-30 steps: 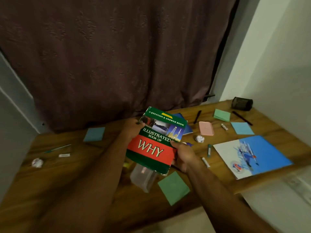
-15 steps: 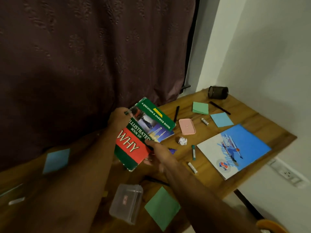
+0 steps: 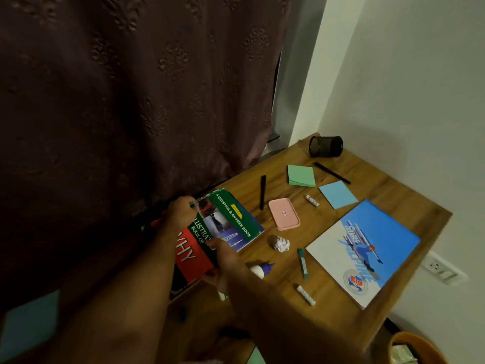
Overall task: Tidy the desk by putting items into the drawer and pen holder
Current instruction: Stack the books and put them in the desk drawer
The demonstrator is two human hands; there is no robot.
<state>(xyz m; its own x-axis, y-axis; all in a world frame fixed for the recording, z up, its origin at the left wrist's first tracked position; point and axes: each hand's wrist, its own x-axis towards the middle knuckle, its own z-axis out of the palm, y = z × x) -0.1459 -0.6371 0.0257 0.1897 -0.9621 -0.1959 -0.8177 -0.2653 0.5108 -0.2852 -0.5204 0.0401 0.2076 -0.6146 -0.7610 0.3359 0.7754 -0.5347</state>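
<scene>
Head view: we hold the green-and-red book [image 3: 223, 232] above the desk's [image 3: 367, 185] back edge, left hand [image 3: 181, 214] fingers curled around its far corner, right hand [image 3: 223, 258] thumb and fingers pinching its near edge. Our mesh pen holder [image 3: 326, 146] lies tipped over at the far right corner.

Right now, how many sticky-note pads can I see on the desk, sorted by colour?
Green pads: 1, the green pad near the pen holder.
Blue pads: 2, the blue pad beside the big notebook, and a blurred blue pad at the far left edge.
Total: 3. A green sliver at the bottom edge may be another, but it is too cut off to tell.
</scene>
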